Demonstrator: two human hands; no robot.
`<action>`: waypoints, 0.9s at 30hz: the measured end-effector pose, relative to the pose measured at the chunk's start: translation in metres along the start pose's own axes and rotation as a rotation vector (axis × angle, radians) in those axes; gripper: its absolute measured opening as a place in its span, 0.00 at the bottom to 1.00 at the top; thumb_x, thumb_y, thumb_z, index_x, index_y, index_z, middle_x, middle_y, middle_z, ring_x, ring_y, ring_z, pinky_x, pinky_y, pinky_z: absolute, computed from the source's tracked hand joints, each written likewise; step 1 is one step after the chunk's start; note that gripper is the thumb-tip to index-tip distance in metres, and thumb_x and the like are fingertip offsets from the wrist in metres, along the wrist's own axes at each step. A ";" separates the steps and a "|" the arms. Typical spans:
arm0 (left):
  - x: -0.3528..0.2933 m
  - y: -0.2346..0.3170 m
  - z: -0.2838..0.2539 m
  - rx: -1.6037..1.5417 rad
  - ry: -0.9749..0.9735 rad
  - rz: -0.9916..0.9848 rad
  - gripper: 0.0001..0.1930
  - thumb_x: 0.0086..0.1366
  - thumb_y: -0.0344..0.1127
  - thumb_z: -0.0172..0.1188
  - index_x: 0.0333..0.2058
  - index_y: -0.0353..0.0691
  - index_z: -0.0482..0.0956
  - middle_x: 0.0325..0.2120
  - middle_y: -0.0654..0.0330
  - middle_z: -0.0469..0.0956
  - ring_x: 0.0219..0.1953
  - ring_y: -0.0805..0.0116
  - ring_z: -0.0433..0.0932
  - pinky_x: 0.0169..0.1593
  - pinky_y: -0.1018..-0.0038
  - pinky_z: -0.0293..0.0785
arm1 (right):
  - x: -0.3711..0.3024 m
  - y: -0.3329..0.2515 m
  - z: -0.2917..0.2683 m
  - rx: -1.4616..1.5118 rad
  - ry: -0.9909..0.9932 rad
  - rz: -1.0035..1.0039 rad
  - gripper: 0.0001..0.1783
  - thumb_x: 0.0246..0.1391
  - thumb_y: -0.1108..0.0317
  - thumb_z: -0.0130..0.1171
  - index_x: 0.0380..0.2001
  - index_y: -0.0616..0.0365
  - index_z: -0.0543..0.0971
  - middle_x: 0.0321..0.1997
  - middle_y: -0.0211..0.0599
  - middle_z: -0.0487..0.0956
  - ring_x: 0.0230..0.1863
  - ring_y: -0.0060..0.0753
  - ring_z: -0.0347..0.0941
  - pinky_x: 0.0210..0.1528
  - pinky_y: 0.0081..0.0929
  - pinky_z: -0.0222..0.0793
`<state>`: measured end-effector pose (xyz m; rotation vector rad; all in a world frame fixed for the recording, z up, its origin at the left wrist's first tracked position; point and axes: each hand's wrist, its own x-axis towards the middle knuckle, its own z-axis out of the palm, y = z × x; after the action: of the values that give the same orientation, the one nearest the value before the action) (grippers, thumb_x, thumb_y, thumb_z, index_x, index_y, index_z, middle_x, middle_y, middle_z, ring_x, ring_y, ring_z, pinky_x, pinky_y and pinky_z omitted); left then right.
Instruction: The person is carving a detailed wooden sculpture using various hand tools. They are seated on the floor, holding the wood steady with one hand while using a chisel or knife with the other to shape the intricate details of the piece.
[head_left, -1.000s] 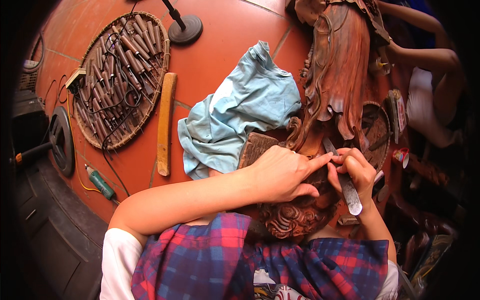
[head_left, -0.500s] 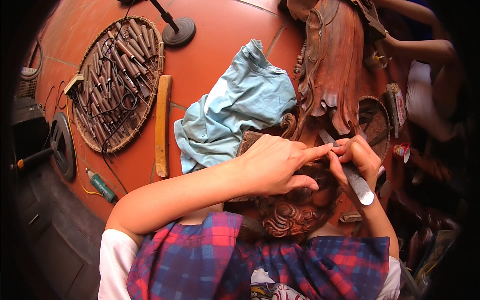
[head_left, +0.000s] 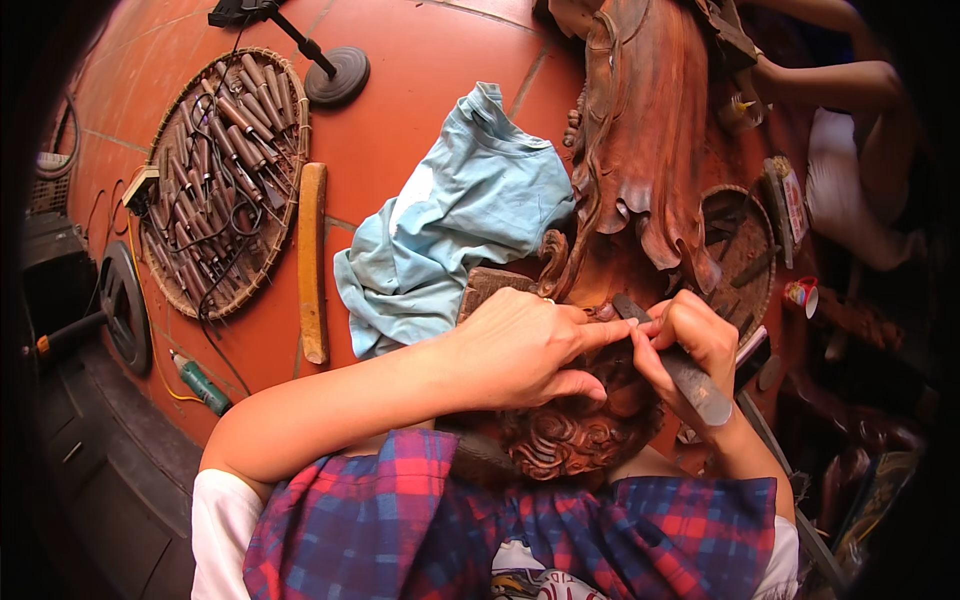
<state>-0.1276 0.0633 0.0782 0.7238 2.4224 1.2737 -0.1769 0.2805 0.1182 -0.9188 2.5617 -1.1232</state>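
Note:
My right hand (head_left: 695, 340) is closed around a flat grey metal file (head_left: 690, 385), its broad rounded end sticking out below the fingers. The extended index finger of my left hand (head_left: 525, 345) rests on the file's far end, close to the right fingertips. The left thumb stands apart, and the other left fingers are mostly hidden. Beneath both hands lies a dark reddish wood carving (head_left: 565, 435) with curled relief, held near my lap. My hands cover the spot where the file meets the wood.
A round basket of wooden-handled carving tools (head_left: 292, 190) lies at left beside a yellowish wooden bar (head_left: 313, 260). A light blue shirt (head_left: 460, 210) and a large draped wood carving (head_left: 650, 110) lie ahead. Another person's arm (head_left: 830, 85) is at far right, near a smaller basket (head_left: 765, 235).
The file's far end has come toward me, and both hands have shifted slightly nearer with it. The whole view has drifted a little, moving the surroundings leftward.

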 end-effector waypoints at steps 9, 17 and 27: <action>0.002 0.002 -0.009 0.007 -0.024 -0.017 0.37 0.60 0.58 0.62 0.64 0.50 0.67 0.28 0.54 0.78 0.28 0.50 0.80 0.29 0.59 0.74 | 0.009 0.004 -0.001 0.017 0.014 -0.016 0.13 0.41 0.84 0.65 0.19 0.64 0.68 0.23 0.41 0.71 0.23 0.37 0.71 0.26 0.27 0.68; -0.001 -0.001 -0.002 -0.021 0.009 -0.008 0.37 0.59 0.59 0.63 0.63 0.49 0.69 0.29 0.53 0.79 0.30 0.48 0.81 0.29 0.58 0.75 | 0.012 0.000 -0.002 -0.012 0.003 -0.017 0.14 0.40 0.84 0.65 0.18 0.63 0.68 0.22 0.39 0.70 0.21 0.36 0.70 0.25 0.27 0.68; 0.011 0.001 -0.024 0.062 -0.083 -0.048 0.35 0.62 0.54 0.62 0.66 0.52 0.65 0.30 0.55 0.78 0.30 0.51 0.80 0.31 0.59 0.74 | 0.024 0.005 -0.002 0.017 0.089 -0.032 0.14 0.43 0.83 0.66 0.19 0.63 0.69 0.23 0.39 0.72 0.23 0.33 0.73 0.26 0.25 0.68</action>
<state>-0.1480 0.0540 0.0914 0.7159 2.4068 1.1328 -0.1987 0.2697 0.1174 -0.9290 2.6122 -1.2188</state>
